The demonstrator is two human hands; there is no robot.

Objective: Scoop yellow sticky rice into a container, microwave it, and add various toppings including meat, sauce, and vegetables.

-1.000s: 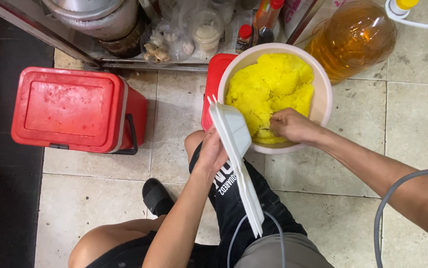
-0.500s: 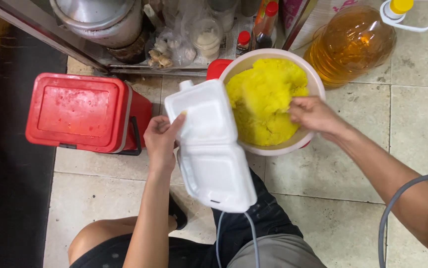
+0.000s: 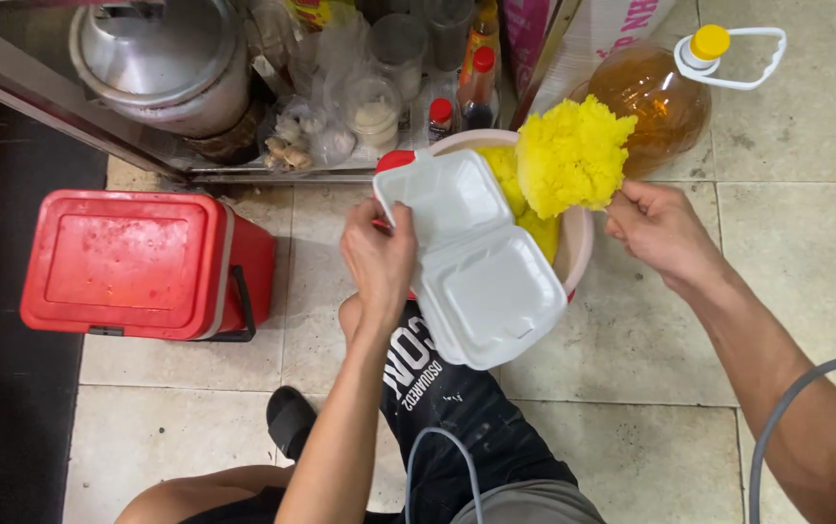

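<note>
The left hand [image 3: 379,260] grips the open white foam clamshell box [image 3: 476,257] by its edge, tilted beside the round pale bowl [image 3: 578,254]. The right hand [image 3: 660,231] clenches a utensil I cannot make out, lifting a clump of yellow sticky rice [image 3: 573,155] above both.

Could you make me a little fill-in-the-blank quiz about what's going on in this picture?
1. The left hand holds an open white foam ____.
2. The right hand lifts a clump of ____ sticky rice.
3. The cooler box on the floor is ____.
4. The big bottle has a ____ cap.

Missing words: box, yellow, red, yellow
</note>
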